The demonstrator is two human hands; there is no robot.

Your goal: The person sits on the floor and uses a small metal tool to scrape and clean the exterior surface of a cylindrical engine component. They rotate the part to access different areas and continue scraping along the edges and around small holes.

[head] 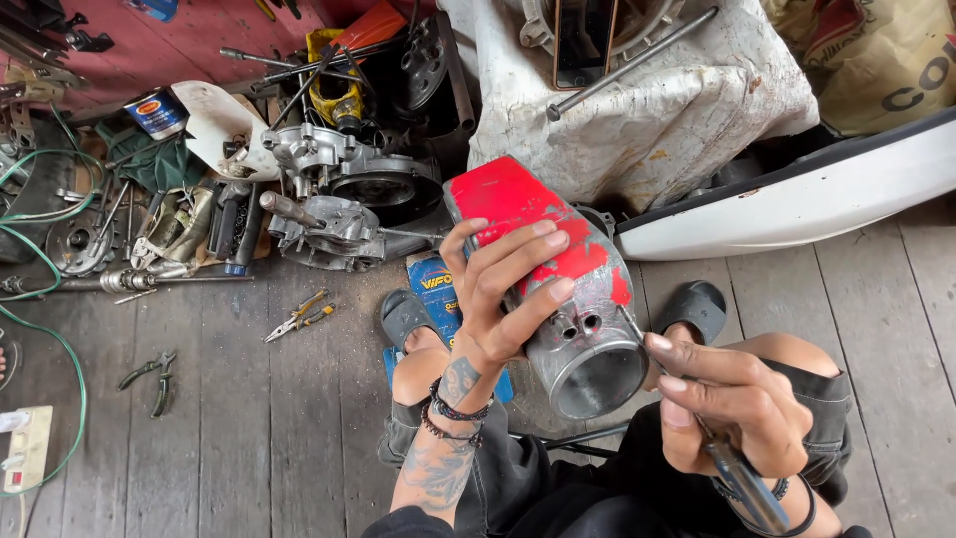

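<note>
- A metal housing (563, 289), part red paint and part bare grey with the paint worn off in patches, sits in the middle of the frame, held above the person's knees with its round open end (597, 382) tilted down toward the camera.
- The left hand (503, 289) is clamped over the housing from the left, fingers spread across the red-and-grey side, thumb toward its upper end.
- Two small holes (580, 325) show in the grey metal just above the open end.
- The right hand (732, 399), at lower right, is closed around a thin tool (742, 478) with a dark handle; its slim shaft runs up to the housing's right side, just beside the two holes.
- The two hands are apart, with the housing between them.
- Below the housing are the person's bent knees in dark shorts and dark sandals (697, 307) on a grey plank floor (249, 428).
- A blue packet (433, 289) lies on the floor just behind the left wrist.
- At upper centre-left stands an engine casing (349, 194) among loose parts and rods.
- Small yellow-handled pliers (299, 316) lie on the planks left of centre; dark-handled pliers (149, 379) lie further left.
- A green cable (60, 349) loops down the left edge to a white socket block (25, 448).
- A dirty white cloth-covered bulk (647, 110) fills the upper centre-right, with a white curved panel (797, 199) below it.
</note>
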